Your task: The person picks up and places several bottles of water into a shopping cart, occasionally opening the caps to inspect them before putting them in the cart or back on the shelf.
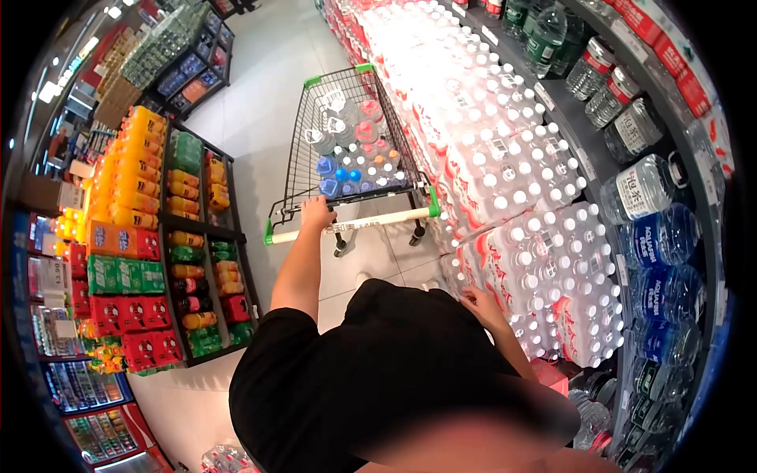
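Your left hand (318, 213) is closed over the handle (378, 220) of the cart (303, 158), which stands ahead of you, close beside the stacked water packs (505, 181) on the right. Your right hand (477, 300) lies against the near packs; I cannot tell whether it grips. Pushed one-handed, the cart could swing right and clip the packs, toppling the bottles (355, 162) inside.

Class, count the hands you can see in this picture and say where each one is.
2. The left hand grips the cart handle. The right hand is lower, beside the water packs on the right. No other hands show, and none seems hidden.
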A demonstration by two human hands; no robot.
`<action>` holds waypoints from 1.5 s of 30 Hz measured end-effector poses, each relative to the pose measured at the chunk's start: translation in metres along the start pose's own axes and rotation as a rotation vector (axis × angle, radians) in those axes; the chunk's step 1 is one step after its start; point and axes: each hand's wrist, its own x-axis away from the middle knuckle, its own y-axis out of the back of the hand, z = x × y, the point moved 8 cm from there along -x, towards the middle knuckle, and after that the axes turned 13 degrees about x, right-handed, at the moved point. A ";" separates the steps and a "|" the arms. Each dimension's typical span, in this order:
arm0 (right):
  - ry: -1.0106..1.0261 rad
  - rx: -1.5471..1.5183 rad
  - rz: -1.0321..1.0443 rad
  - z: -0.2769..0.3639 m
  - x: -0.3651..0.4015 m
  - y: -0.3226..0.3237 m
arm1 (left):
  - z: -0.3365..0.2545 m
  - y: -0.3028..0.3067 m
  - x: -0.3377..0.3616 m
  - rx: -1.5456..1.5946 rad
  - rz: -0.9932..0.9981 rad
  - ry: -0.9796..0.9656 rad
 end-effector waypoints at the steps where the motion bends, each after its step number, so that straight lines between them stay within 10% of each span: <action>1: 0.010 0.017 -0.010 0.001 0.003 -0.003 | -0.001 -0.001 0.000 -0.008 0.015 0.008; 11: 0.142 0.170 -0.202 0.074 -0.007 -0.041 | -0.015 -0.017 0.059 0.027 0.125 -0.159; 17: 0.320 0.537 -0.578 0.147 -0.026 -0.061 | -0.008 0.027 0.178 0.393 -0.377 -0.665; 19: 0.287 0.542 -0.543 0.150 -0.033 -0.077 | 0.003 0.005 0.210 0.346 -0.041 -0.709; 25: 0.269 0.757 -0.499 0.153 -0.045 -0.114 | 0.022 -0.031 0.226 0.193 0.396 -0.445; 37: 0.124 1.133 0.147 0.141 -0.082 -0.170 | 0.087 -0.046 0.247 0.152 0.394 -0.444; 45: 0.207 1.081 0.091 0.174 -0.070 -0.207 | 0.121 -0.017 0.244 -0.015 0.464 -0.253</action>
